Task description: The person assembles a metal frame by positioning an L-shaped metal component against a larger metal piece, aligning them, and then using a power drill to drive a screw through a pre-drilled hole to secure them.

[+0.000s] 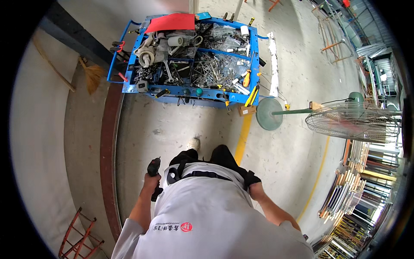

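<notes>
At my left side, my left hand (151,183) is closed around the grip of a black cordless drill (154,166), whose nose points forward. My right hand (256,190) hangs by my right hip against something black; its fingers are hidden. Ahead of me stands a blue tool cart (207,93) with sectioned trays of loose screws and fasteners (211,74). A combination wrench (168,71), white tape rolls (174,41), a tape measure (142,86) and a yellow-orange screwdriver (246,79) lie on it. A red sheet (171,22) covers its far left part.
Right of the cart, a green floor fan (353,122) rests on a round base (269,114). A dark pillar (82,36) and a broom (92,77) stand left. A red metal frame (79,236) is at lower left; racks of long profiles (345,196) line the right.
</notes>
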Demonstrator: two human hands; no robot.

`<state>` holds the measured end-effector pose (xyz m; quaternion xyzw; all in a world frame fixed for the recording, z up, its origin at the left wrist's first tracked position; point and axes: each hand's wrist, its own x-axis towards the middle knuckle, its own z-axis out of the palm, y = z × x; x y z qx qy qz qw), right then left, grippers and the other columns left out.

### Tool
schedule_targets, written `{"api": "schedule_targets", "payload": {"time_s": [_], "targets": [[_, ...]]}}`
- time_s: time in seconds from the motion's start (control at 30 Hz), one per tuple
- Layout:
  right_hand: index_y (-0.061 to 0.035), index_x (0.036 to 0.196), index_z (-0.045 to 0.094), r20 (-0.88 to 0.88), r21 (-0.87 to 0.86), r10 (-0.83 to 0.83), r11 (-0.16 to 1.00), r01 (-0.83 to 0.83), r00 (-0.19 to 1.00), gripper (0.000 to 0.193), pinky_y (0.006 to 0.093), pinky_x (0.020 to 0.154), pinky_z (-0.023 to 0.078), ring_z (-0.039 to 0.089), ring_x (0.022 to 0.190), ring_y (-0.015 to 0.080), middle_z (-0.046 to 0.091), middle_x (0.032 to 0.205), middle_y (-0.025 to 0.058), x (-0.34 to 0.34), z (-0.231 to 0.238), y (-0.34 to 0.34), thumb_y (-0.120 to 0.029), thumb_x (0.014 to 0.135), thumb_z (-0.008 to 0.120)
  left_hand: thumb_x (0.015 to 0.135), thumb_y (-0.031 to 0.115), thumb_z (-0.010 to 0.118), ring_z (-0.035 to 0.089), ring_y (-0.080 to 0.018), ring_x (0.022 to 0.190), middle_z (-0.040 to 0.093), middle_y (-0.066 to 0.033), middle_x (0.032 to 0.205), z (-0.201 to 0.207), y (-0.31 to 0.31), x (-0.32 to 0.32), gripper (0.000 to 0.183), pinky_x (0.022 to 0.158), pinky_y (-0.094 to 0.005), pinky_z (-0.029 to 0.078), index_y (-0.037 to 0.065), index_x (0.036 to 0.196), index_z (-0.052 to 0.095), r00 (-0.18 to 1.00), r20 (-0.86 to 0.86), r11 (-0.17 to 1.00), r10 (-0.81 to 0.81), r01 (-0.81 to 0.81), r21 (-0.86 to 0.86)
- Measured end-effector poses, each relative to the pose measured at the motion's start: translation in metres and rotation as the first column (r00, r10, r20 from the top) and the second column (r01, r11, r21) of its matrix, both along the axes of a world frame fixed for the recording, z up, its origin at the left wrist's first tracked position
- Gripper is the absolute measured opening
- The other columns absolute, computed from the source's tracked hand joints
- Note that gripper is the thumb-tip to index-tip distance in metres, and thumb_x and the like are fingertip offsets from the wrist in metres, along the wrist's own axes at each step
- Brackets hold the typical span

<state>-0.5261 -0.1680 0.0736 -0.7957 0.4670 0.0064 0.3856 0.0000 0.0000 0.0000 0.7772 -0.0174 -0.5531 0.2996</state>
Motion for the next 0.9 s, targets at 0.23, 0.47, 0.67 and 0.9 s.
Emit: {"api": "schedule_targets", "payload": {"time_s": [0.23, 0.47, 0.67, 0.9], "targets": [[-0.0003, 0.106, 0.066, -0.112, -0.076, 0.126, 0.988, -0.135, 0.986, 0.032, 0.0425, 0.088, 0.050, 0.058, 0.103, 0.0400, 0.062, 0.109, 0.0210, 0.050, 0.079, -0.086, 0.012, 0.077, 0.057, 0.073, 0.007, 0.066, 0.052, -0.0178, 0.045, 0.054, -0.0023, 0.058, 0.033, -0.010, -0.004, 0.005, 0.045, -0.0332, 0.042, 0.006, 0.074, 0.062, 0.960, 0.010, 0.957, 0.278, -0.276, -0.084], [0.0001, 0.103, 0.069, -0.069, -0.014, -0.049, 0.999, 0.049, 0.996, 0.018, 0.0426, 0.077, 0.052, 0.065, 0.083, 0.0361, 0.066, 0.087, 0.0209, 0.048, 0.034, -0.254, -0.007, 0.093, 0.055, 0.073, 0.006, 0.066, 0.053, -0.0169, 0.049, 0.055, -0.0018, 0.061, 0.028, -0.006, -0.048, 0.005, 0.048, -0.0324, 0.043, 0.006, 0.076, 0.062, 0.894, 0.059, 0.896, 0.444, -0.442, -0.041], [0.0059, 0.106, 0.064, 0.268, 0.289, -0.327, 0.925, 0.248, 0.906, 0.017, 0.0348, 0.069, 0.055, 0.066, 0.075, 0.0208, 0.068, 0.091, 0.0157, 0.203, 0.009, -0.395, -0.007, 0.100, 0.054, 0.073, 0.006, 0.067, 0.054, -0.0163, 0.051, 0.057, -0.0018, 0.063, 0.047, -0.008, -0.121, 0.006, 0.050, -0.0320, 0.044, 0.005, 0.077, 0.063, 0.819, 0.118, 0.819, 0.562, -0.571, 0.060], [0.0036, 0.110, 0.064, 0.250, 0.596, -0.573, 0.726, 0.342, 0.780, 0.021, 0.0360, 0.076, 0.060, 0.070, 0.092, 0.0246, 0.069, 0.105, 0.0133, 0.202, -0.052, -0.437, -0.008, 0.105, 0.047, 0.073, 0.006, 0.068, 0.055, -0.0157, 0.054, 0.058, -0.0018, 0.065, 0.063, -0.016, -0.206, 0.008, 0.052, -0.0314, 0.045, 0.005, 0.079, 0.064, 0.731, 0.151, 0.712, 0.666, -0.683, 0.163]]}}
